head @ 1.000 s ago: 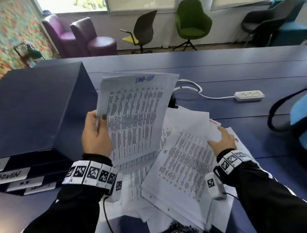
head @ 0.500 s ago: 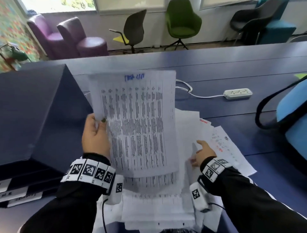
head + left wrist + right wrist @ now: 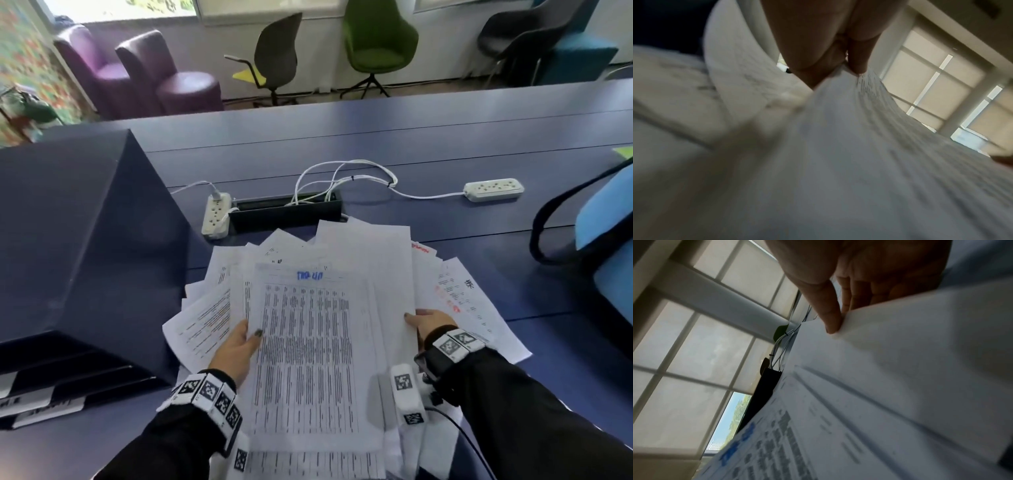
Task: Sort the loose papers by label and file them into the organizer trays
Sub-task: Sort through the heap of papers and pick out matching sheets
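Observation:
A printed sheet with a blue handwritten label (image 3: 310,275) lies on top of the held sheets (image 3: 394,274), low over the loose paper pile (image 3: 205,318) at the table's centre. My left hand (image 3: 239,346) pinches their left edge with the thumb on top, and the left wrist view shows the left hand (image 3: 838,71) on the paper edge. My right hand (image 3: 428,322) grips their right edge. In the right wrist view the right hand (image 3: 834,321) has its thumb on the paper and its fingers beneath. The dark blue organizer (image 3: 85,240) stands at the left, its labelled trays (image 3: 44,407) facing me.
Behind the pile sit a black cable box (image 3: 284,212), a white power strip (image 3: 215,214) and a second strip (image 3: 493,188) with cords. A blue bag with a black strap (image 3: 603,240) is at the right edge. Chairs stand beyond the table.
My left hand lowered the labelled sheets from upright to nearly flat over the pile. My right hand left the pile and took hold of their right edge.

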Motion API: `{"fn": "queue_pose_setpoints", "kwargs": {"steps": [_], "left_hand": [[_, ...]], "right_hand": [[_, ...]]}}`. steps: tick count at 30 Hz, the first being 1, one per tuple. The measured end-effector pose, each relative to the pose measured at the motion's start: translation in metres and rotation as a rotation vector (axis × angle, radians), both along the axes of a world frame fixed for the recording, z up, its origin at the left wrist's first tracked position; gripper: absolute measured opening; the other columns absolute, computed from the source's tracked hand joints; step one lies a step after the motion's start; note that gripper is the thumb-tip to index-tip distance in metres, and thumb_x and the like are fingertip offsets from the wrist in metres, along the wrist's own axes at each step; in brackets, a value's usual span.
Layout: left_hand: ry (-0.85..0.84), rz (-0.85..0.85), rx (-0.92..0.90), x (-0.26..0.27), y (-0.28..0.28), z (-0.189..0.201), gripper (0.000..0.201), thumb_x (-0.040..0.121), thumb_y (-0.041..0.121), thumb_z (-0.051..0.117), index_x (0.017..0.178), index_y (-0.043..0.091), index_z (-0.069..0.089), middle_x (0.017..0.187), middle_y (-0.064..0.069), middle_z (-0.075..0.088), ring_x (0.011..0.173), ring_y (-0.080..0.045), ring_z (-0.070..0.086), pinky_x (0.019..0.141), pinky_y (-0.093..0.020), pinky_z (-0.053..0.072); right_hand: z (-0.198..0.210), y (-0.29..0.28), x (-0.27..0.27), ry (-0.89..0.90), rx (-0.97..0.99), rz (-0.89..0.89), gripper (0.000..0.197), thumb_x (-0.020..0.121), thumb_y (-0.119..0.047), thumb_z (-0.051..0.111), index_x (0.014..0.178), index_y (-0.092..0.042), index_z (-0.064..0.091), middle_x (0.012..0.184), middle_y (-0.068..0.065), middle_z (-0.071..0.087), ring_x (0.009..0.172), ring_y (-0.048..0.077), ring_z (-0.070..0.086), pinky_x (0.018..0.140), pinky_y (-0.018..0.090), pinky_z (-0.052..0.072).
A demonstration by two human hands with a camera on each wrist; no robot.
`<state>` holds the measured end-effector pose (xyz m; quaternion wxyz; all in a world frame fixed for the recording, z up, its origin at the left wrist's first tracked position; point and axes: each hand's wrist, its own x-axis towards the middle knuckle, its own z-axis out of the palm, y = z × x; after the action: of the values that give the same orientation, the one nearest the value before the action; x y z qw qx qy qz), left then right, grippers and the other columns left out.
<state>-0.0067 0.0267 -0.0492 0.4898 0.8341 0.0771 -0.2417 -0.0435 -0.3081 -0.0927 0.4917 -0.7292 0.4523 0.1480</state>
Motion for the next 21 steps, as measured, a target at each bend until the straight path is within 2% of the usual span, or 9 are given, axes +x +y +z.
{"fn": "queue_pose_setpoints", "kwargs": {"steps": [2, 4, 7, 9, 11, 13, 15, 18, 21], "left_hand": [[0.037, -0.058, 0.018, -0.002, -0.003, 0.0, 0.054, 0.099, 0.021, 0.043, 0.148, 0.011, 0.022, 0.15, -0.003, 0.032, 0.14, -0.022, 0.029, 0.114, -0.034, 0.022], [0.03, -0.102, 0.035, -0.004, -0.005, 0.001, 0.057, 0.099, 0.024, 0.043, 0.149, 0.011, 0.018, 0.154, -0.005, 0.026, 0.141, -0.021, 0.026, 0.114, -0.035, 0.02], [-0.038, -0.121, 0.111, -0.002, -0.005, 0.005, 0.052, 0.1, 0.023, 0.041, 0.148, 0.01, 0.025, 0.15, -0.004, 0.033, 0.139, -0.022, 0.031, 0.112, -0.031, 0.023], [-0.076, -0.122, 0.163, 0.002, -0.001, 0.008, 0.046, 0.101, 0.022, 0.04, 0.145, 0.01, 0.031, 0.144, -0.002, 0.039, 0.136, -0.023, 0.036, 0.11, -0.031, 0.026], [-0.096, -0.115, 0.191, 0.007, 0.005, 0.007, 0.041, 0.101, 0.023, 0.039, 0.141, 0.012, 0.038, 0.142, -0.003, 0.044, 0.132, -0.024, 0.041, 0.109, -0.034, 0.029], [-0.096, -0.081, 0.2, 0.011, 0.012, 0.005, 0.04, 0.1, 0.022, 0.04, 0.139, 0.013, 0.04, 0.139, -0.004, 0.048, 0.129, -0.025, 0.044, 0.108, -0.034, 0.032], [-0.089, -0.046, 0.193, 0.014, 0.017, 0.002, 0.038, 0.1, 0.022, 0.041, 0.138, 0.016, 0.043, 0.136, -0.003, 0.052, 0.126, -0.026, 0.047, 0.107, -0.036, 0.034], [-0.094, -0.034, 0.194, 0.014, 0.02, -0.001, 0.036, 0.1, 0.023, 0.041, 0.135, 0.019, 0.046, 0.133, -0.003, 0.055, 0.123, -0.026, 0.05, 0.106, -0.039, 0.037], [-0.094, -0.026, 0.188, 0.015, 0.022, -0.001, 0.034, 0.1, 0.022, 0.041, 0.134, 0.018, 0.047, 0.131, -0.002, 0.056, 0.122, -0.026, 0.05, 0.103, -0.036, 0.037]], "right_hand": [[0.005, 0.001, 0.001, 0.01, -0.016, 0.018, 0.045, 0.087, -0.03, 0.061, 0.121, -0.001, 0.059, 0.12, 0.015, 0.061, 0.11, 0.032, 0.058, 0.102, 0.039, 0.042], [0.012, 0.002, 0.002, 0.048, -0.009, 0.041, 0.048, 0.087, -0.038, 0.059, 0.118, -0.001, 0.061, 0.107, 0.015, 0.061, 0.1, 0.028, 0.058, 0.099, 0.036, 0.043], [0.017, 0.003, 0.004, -0.012, -0.076, 0.088, 0.044, 0.085, -0.035, 0.063, 0.111, 0.0, 0.064, 0.096, 0.014, 0.062, 0.088, 0.025, 0.057, 0.082, 0.027, 0.042], [0.013, 0.006, 0.002, -0.074, -0.12, 0.042, 0.042, 0.08, -0.029, 0.07, 0.108, 0.002, 0.064, 0.097, 0.016, 0.067, 0.083, 0.024, 0.059, 0.074, 0.025, 0.04], [0.018, 0.013, 0.001, -0.091, -0.119, 0.036, 0.042, 0.081, -0.025, 0.069, 0.111, 0.003, 0.062, 0.109, 0.02, 0.066, 0.09, 0.028, 0.061, 0.076, 0.025, 0.041], [0.03, 0.022, -0.002, -0.032, -0.141, 0.149, 0.038, 0.088, -0.023, 0.06, 0.118, 0.001, 0.059, 0.121, 0.018, 0.061, 0.108, 0.032, 0.058, 0.085, 0.027, 0.041], [0.042, 0.025, -0.004, 0.0, -0.21, 0.235, 0.037, 0.092, -0.023, 0.053, 0.124, -0.003, 0.055, 0.129, 0.017, 0.056, 0.119, 0.032, 0.052, 0.094, 0.028, 0.038], [0.067, 0.02, -0.005, -0.047, -0.344, 0.257, 0.035, 0.093, -0.018, 0.051, 0.124, -0.004, 0.054, 0.13, 0.016, 0.054, 0.12, 0.032, 0.048, 0.096, 0.029, 0.036], [0.099, 0.004, -0.003, -0.127, -0.453, 0.194, 0.03, 0.091, -0.015, 0.051, 0.119, -0.006, 0.057, 0.122, 0.019, 0.058, 0.113, 0.035, 0.052, 0.093, 0.033, 0.039]]}}
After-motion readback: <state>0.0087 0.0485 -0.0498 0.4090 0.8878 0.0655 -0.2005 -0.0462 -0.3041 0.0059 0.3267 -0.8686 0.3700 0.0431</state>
